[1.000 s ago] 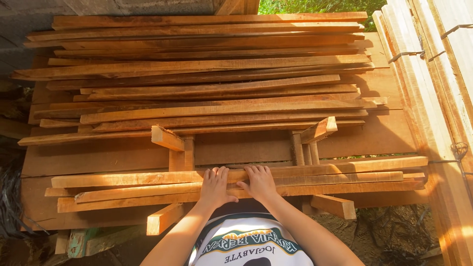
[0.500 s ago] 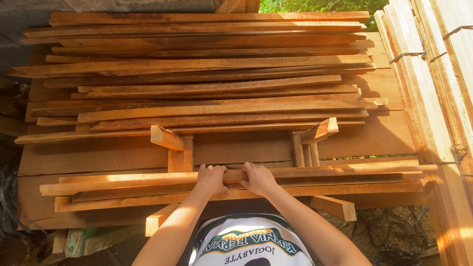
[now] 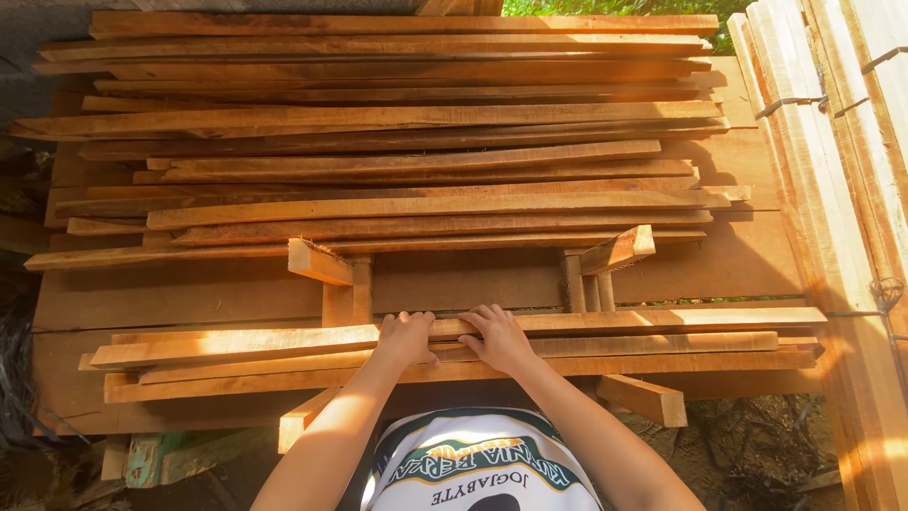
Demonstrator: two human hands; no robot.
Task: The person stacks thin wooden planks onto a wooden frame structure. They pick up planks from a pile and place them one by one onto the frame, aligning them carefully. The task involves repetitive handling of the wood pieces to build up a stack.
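Head view: both hands flat on a long wooden plank.
Left hand [image 3: 407,338] and right hand [image 3: 498,337] press the top plank [image 3: 662,322] of the near stack, fingers slightly spread, clamping nothing; beyond the fingertips lies the larger plank pile [image 3: 397,142].

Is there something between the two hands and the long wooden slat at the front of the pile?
Nothing visible. Both the left hand and the right hand lie directly on the long slat, side by side near its middle, fingers curled over its far edge. The short upright wood pieces stand behind it.
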